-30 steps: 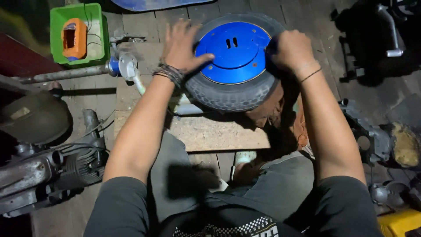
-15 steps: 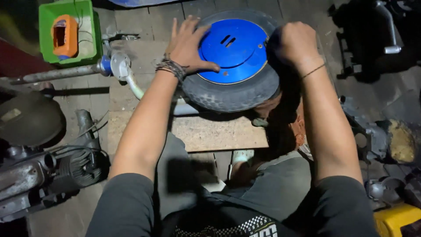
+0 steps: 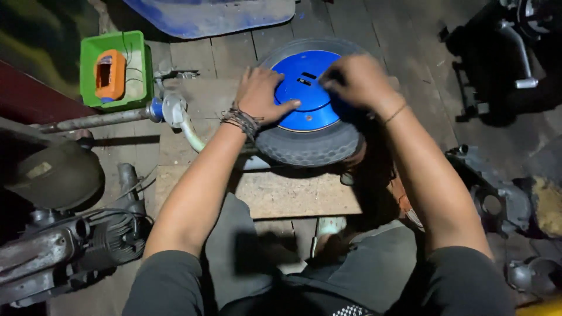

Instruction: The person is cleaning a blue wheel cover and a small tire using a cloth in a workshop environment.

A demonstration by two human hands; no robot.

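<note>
A small wheel lies flat on a wooden board point(image 3: 293, 193): a black rubber tyre point(image 3: 310, 146) around a blue metal rim point(image 3: 313, 105). My left hand point(image 3: 260, 96) rests palm down on the left side of the rim and tyre, fingers spread, with a corded bracelet at the wrist. My right hand point(image 3: 354, 82) sits over the right half of the rim with its fingers curled down towards the hub; what lies under the fingertips is hidden.
A green plastic tray point(image 3: 88, 61) holding an orange device point(image 3: 110, 75) stands at the far left. A metal pipe with a blue-grey fitting point(image 3: 167, 110) lies beside the wheel. Engine parts point(image 3: 76, 240) crowd the left, dark machine parts point(image 3: 497, 193) the right, a blue sheet point(image 3: 211, 14) behind.
My right hand has moved from the tyre's right edge inward onto the blue rim. My left hand has stayed on the rim's left side. The wheel has kept its place.
</note>
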